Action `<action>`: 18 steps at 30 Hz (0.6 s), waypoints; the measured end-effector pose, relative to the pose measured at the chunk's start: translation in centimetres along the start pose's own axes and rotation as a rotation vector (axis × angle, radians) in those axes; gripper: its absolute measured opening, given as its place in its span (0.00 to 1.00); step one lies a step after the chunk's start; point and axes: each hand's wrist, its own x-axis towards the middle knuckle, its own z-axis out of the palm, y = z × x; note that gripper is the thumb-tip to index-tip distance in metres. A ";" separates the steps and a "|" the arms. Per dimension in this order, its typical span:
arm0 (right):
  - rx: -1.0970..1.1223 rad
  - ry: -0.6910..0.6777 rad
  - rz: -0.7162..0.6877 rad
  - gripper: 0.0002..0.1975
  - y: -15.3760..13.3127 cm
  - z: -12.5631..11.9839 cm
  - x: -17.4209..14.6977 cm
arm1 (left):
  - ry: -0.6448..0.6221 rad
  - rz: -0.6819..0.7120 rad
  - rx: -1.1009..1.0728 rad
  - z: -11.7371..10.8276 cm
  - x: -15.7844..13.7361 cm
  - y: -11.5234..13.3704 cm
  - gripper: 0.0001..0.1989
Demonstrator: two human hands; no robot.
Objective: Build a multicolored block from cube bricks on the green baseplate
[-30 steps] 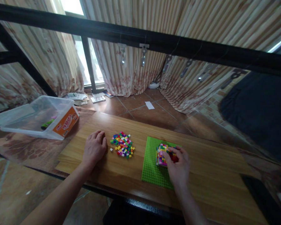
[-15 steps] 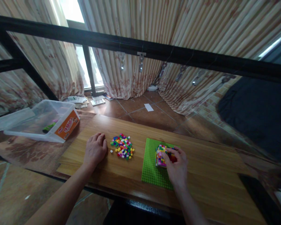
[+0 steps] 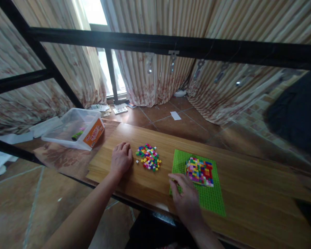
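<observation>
My left hand (image 3: 121, 158) rests palm down on the wooden board, its fingers loosely bent and somewhat apart, with nothing visible in it. Just right of it lies a loose pile of small coloured toy bricks (image 3: 149, 157), and one white brick (image 3: 137, 161) sits apart from the pile. Over the left edge of a green baseplate (image 3: 212, 204) is my right hand (image 3: 185, 197), thumb and forefinger apart; no brick shows clearly between them. A block built of many coloured bricks (image 3: 200, 171) stands on the baseplate, just beyond my right hand and apart from its fingertips.
A clear plastic box (image 3: 67, 140) with an orange label stands at the left, a few items inside. A black metal rail (image 3: 155, 43) crosses in front of striped curtains (image 3: 155, 81). Papers (image 3: 120, 110) lie on the tiled floor behind the board (image 3: 248, 186). A dark object sits at its right end.
My right hand has let go of the brick-built block and drawn back left and toward me, uncovering it. My left hand stays beside the pile. The camera view has swung left.
</observation>
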 end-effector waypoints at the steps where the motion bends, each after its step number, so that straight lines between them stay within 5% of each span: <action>1: 0.002 -0.032 0.011 0.09 -0.1 0.9 0.0 | 0.000 -0.002 -0.001 0.0 0.0 0.0 0.16; 7: -0.072 -0.132 0.005 0.09 0.6 4.2 1.7 | -0.008 -0.026 -0.024 -0.1 -0.1 0.1 0.16; 18: -0.174 -0.211 -0.031 0.09 0.9 5.8 2.7 | -0.018 -0.026 -0.042 -0.1 -0.2 0.1 0.17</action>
